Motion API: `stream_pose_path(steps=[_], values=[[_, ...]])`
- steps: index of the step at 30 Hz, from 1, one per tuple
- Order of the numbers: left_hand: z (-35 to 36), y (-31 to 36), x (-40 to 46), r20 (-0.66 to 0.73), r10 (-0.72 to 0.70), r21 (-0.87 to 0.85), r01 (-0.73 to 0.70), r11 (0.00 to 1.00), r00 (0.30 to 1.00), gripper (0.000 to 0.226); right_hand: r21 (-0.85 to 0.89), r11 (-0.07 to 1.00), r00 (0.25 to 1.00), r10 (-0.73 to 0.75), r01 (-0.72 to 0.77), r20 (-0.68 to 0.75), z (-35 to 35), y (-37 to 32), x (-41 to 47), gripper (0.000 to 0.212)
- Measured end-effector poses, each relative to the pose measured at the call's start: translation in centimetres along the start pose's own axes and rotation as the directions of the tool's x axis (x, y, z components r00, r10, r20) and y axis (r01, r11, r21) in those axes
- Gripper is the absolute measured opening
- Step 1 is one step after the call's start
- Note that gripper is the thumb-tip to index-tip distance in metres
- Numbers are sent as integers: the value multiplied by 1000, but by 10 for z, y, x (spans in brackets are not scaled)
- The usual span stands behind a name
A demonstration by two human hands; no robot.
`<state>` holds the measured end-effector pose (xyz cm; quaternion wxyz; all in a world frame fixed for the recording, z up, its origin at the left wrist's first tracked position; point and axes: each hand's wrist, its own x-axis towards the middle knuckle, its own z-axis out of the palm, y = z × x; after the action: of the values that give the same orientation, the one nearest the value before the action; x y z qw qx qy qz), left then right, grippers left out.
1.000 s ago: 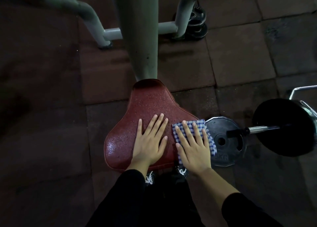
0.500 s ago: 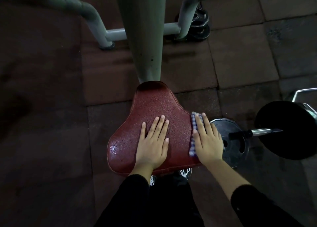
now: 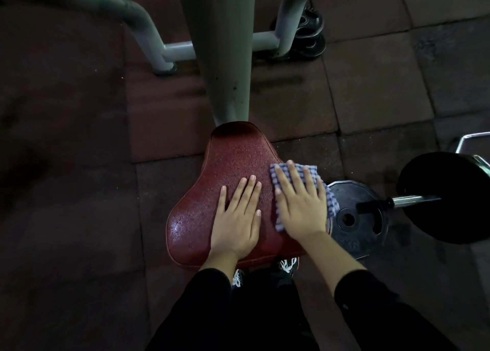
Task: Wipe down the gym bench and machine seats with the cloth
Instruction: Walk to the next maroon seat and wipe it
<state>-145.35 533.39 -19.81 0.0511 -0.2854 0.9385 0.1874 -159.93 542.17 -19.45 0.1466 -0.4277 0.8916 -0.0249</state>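
A dark red, pebbled machine seat sits below me, narrow at the far end and wide near me. My left hand lies flat on its middle with fingers straight. My right hand presses a blue-and-white checked cloth flat onto the seat's right edge, fingers spread. Part of the cloth hangs past the seat's side, and most of it is hidden under my palm.
A grey-green post rises from the seat's far end, with a tubular frame behind. A black weight plate lies on the floor at right, beside a loaded bar. My shoes show under the seat.
My right hand slid the cloth off toward the seat's right edge, then back up and onto the seat's right side, where it now lies spread out. My left hand stayed put.
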Motion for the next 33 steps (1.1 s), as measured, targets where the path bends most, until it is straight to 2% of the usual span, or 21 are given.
stream_pose_path(steps=[5, 10, 16, 21, 24, 26, 28, 31, 33], values=[[1, 1, 0, -11, -8, -4, 8, 1000, 1000, 58, 129, 971, 977, 209, -203, -39, 2, 38, -33, 54], [2, 1, 0, -18, -4, 4, 4, 1000, 1000, 59, 46, 987, 985, 158, -155, -73, 15, -3, -83, 55], [2, 0, 0, -23, -1, 4, 1, 1000, 1000, 57, -5, 1000, 1000, -27, 27, 1, 5, -19, -20, 54], [1, 1, 0, -26, -13, 3, 14, 1000, 1000, 58, 64, 996, 998, 65, -65, 9, -3, 20, 11, 54], [2, 1, -1, -31, -15, -17, 14, 1000, 999, 57, 130, 977, 984, 174, -169, -25, 0, 35, -18, 55], [2, 1, -1, -39, -15, -29, 13, 999, 999, 57, 126, 974, 980, 193, -186, -45, 5, 30, -45, 55], [2, 0, -1, -46, -11, -29, 10, 1000, 999, 57, 67, 988, 989, 143, -140, -44, 8, 18, -66, 55], [1, -1, -1, -53, -13, -44, 10, 999, 998, 55, -2, 1000, 999, -6, 6, -33, 6, 2, -69, 56], [-3, -4, -1, -77, -72, -59, 67, 996, 994, 55, -1, 994, 994, -111, 111, 2, 3, -10, -53, 59]])
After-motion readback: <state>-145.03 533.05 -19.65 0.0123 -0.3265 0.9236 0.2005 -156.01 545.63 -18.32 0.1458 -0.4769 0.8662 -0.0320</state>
